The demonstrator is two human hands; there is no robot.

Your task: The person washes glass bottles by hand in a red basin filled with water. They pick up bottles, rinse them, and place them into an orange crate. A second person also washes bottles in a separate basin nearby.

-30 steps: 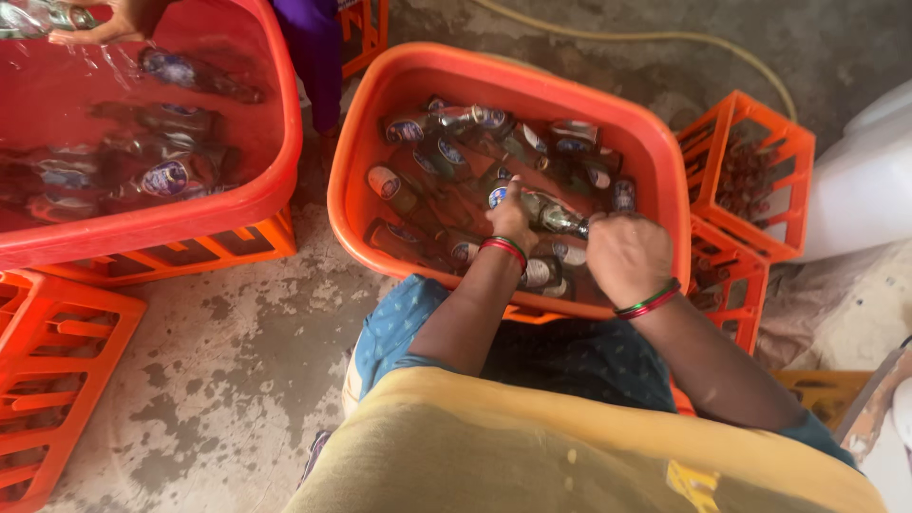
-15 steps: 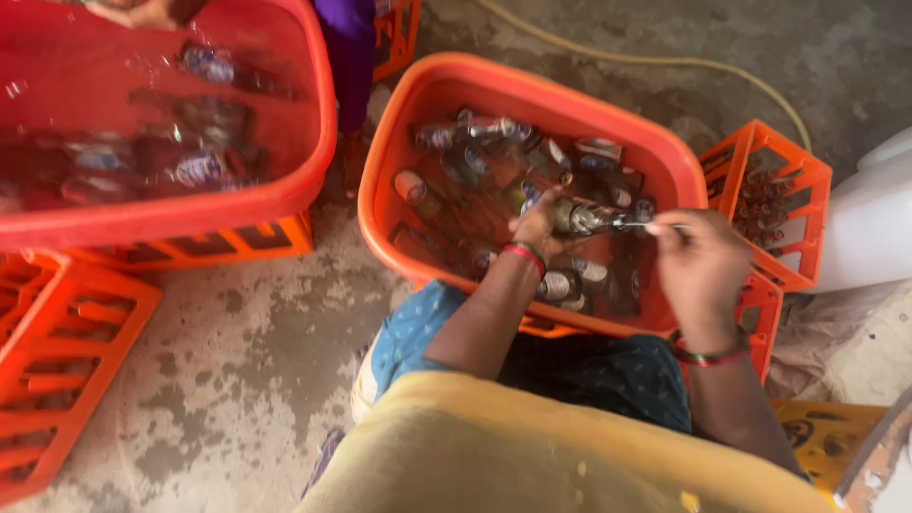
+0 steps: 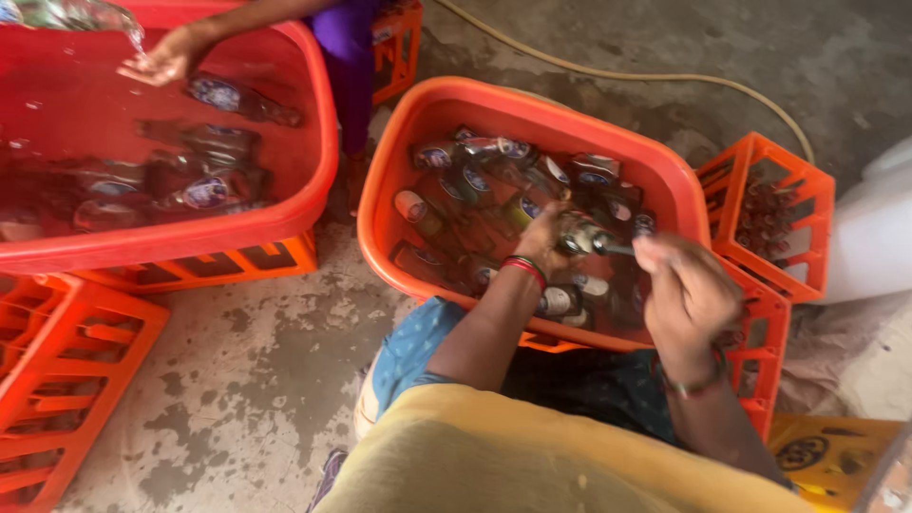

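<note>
I am crouching over an orange tub [image 3: 418, 123] set on the stained concrete floor [image 3: 237, 351], gripping a dark glass bottle [image 3: 581, 234] over its middle. My left hand [image 3: 543, 239], with red and dark bangles at the wrist, is wrapping closed around the bottle's body, while my right hand [image 3: 686, 290] is closing its fingers at the bottle's neck end, pinching something thin and dark that I cannot make out. The tub is holding water and a jumble of labelled bottles [image 3: 494, 180] lying on their sides, most of them crowding toward its 12 o'clock rim, a few resting at 6 o'clock just under my wrists. At 9 o'clock from my tub, a larger red tub [image 3: 285, 218] is sitting on an orange crate [image 3: 199, 271] and is holding more bottles under water; another person's hand [image 3: 157, 65] is reaching in at its far edge, beside a clear bottle [image 3: 85, 13]. At 3 o'clock, an orange crate [image 3: 769, 214] is holding upright dark bottles in its cells. More orange crates [image 3: 57, 380] are lying at 8 o'clock, and a pale hose [image 3: 617, 76] is curving across the floor at 1 o'clock
</note>
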